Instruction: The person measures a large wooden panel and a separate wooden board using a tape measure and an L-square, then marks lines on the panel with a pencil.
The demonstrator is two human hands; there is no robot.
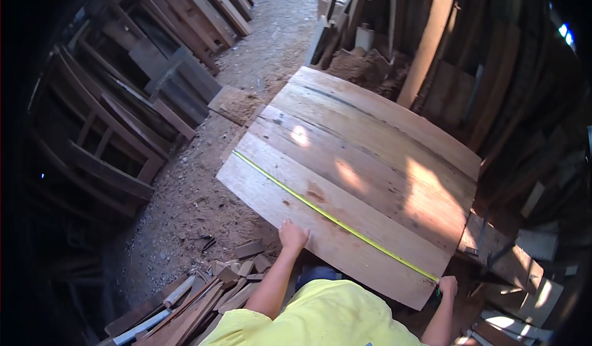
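Note:
A wide wooden panel [370,155] made of several planks lies in front of me, with dark stains and patches of sunlight on it. Along its near plank stretches a yellow tape measure [333,218], drawn out from the left end to the right end. My right hand [448,286] is closed at the panel's right end, where it holds the tape measure; a bit of green shows by the fingers, and the case is mostly hidden. At the near edge, left of my body, my left hand [293,236] grips the panel with curled fingers.
Offcuts [203,293] are heaped at the lower left beside a pair of dark pliers [209,244]. Frames and boards [105,136] lean along the left. Upright planks [431,38] and a sawdust pile [361,69] stand beyond the panel. More scraps [512,266] lie at right.

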